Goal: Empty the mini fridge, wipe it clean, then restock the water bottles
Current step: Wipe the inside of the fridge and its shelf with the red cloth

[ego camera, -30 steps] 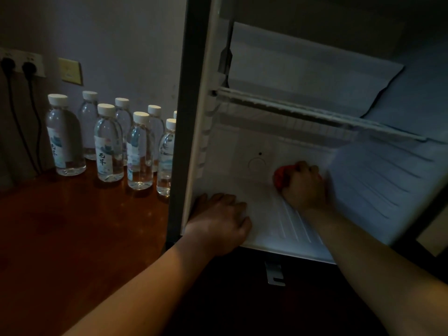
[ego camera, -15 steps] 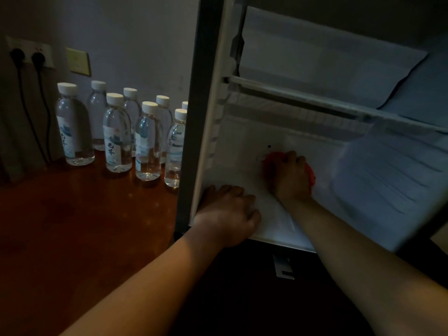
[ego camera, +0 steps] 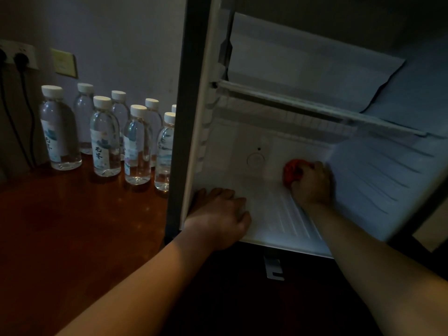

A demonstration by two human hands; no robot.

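1. My left hand rests on the front left corner of the mini fridge floor, fingers loosely curled down on the white ribbed plastic and gripping nothing.
2. Past it and to its right, deeper inside, my right hand is closed round a bunched red cloth and presses it to the floor where that meets the back wall.
3. Just left of the cloth a round white knob sits on the back wall, with a small dark dot above it.
4. Above both hands a white shelf rail runs across the fridge, sloping down to the right.
5. Left of my left hand, beyond the fridge's dark side edge, the reddish-brown tabletop spreads out.
6. Farther off on that tabletop, the water bottles stand upright in two close rows by the wall, white caps on, well apart from either hand.
7. Behind them, on the wall, a yellowish switch plate and a socket with two black plugs.
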